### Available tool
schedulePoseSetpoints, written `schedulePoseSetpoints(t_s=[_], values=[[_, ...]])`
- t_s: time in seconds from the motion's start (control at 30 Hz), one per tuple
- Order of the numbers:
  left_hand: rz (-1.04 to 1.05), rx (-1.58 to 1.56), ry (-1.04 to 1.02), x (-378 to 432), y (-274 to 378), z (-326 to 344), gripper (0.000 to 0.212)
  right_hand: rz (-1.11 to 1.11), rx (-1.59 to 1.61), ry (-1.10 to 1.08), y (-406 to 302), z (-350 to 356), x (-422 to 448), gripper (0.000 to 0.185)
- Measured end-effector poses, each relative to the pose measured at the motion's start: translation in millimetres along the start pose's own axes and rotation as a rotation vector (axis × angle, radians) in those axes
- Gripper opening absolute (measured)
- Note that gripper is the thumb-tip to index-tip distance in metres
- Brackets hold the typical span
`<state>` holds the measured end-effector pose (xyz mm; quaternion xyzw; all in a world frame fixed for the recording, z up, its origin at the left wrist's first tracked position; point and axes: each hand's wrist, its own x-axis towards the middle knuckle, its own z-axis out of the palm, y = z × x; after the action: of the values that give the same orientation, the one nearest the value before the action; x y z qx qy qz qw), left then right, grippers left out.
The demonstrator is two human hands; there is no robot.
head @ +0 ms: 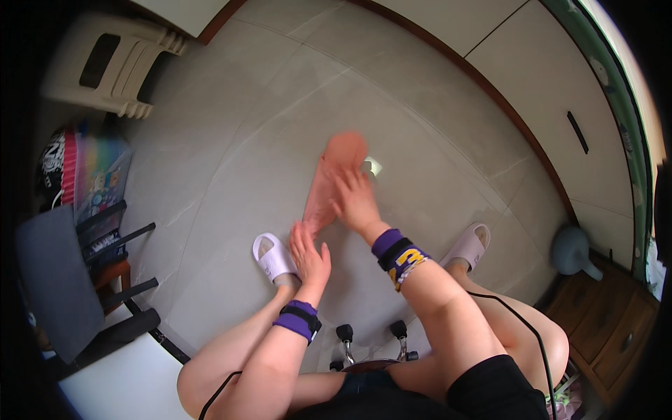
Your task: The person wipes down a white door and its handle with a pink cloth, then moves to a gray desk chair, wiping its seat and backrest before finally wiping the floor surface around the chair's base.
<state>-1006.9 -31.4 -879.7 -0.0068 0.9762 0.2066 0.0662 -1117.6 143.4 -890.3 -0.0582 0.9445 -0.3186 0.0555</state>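
A long, salmon-pink piece of folded cloth [342, 149] stretches across the view before me, blurred by motion; its exact kind is hard to tell. Over its middle right side lies my right hand [357, 202], palm down with fingers spread. My left hand [310, 257] is at the cloth's near end, its fingers straight, its thumb apart and its fingertips overlapping the edge. Neither hand is closed around the cloth. Whether the cloth rests fully on the grey tiled floor [252, 173] is unclear.
My feet wear pale lilac slippers [273, 260] on either side. At left are a beige plastic stool [123, 71], a patterned storage box [102, 173] and a dark folding chair [60, 283]. White cabinets [546, 100] line the right, near a grey-blue rounded object [571, 251] and a wooden drawer unit [604, 325].
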Motion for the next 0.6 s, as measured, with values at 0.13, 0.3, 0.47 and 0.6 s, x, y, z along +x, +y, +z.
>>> schedulePoseSetpoints(t_s=[0.13, 0.3, 0.47, 0.6], values=[[0.077, 0.084, -0.272, 20, 9, 6, 0.081, 0.017, -0.056, -0.097, -1, 28, 26, 0.067], [0.127, 0.099, -0.209, 54, 10, 26, 0.085, -0.182, 0.022, 0.079, 16, 32, 74, 0.069], [0.122, 0.077, -0.079, 127, 42, 47, 0.083, -0.238, -0.061, 0.155, 39, 16, 158, 0.068], [0.166, 0.031, -0.045, 205, 75, 56, 0.081, -0.193, -0.208, 0.267, 77, -3, 222, 0.066]])
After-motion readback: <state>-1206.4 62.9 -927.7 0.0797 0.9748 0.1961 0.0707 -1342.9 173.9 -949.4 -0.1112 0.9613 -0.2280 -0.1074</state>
